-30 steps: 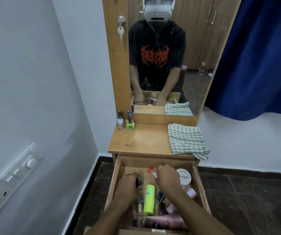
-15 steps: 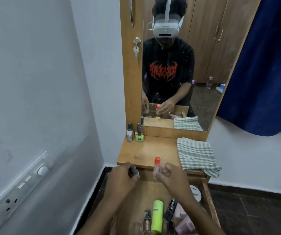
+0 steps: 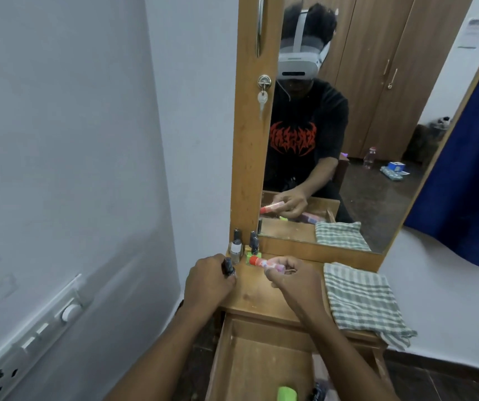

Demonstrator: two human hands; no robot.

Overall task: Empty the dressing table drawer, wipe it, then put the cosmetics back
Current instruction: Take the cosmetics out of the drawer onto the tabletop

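The left hand [image 3: 209, 280] grips a small dark bottle [image 3: 228, 267] upright over the bench [image 3: 261, 296], just in front of the standing bottles [image 3: 236, 250] at its back-left corner. The right hand [image 3: 293, 280] pinches a red-capped tube [image 3: 264, 263], long axis near level, cap pointing left towards that group. The open drawer [image 3: 261, 366] below holds a green tube [image 3: 287, 394].

Your bench [image 3: 261, 296] is honey-brown wood, and the drawer [image 3: 261, 369] matches it. The tube [image 3: 264, 263] has a red-orange cap and a mottled pink body. The small bottle [image 3: 228, 267] looks black. The cloth [image 3: 359, 296] carries grey-green and white checks. At the back stand a clear bottle [image 3: 236, 250] with a black cap and a lime-green bottle [image 3: 252, 257] with a dark cap. A lime-green container [image 3: 287, 394] lies in the drawer. The curtain [image 3: 469, 169] is deep blue and the wall [image 3: 87, 140] pale grey-white. Your mirrored shirt [image 3: 304, 111] is black with a red print.
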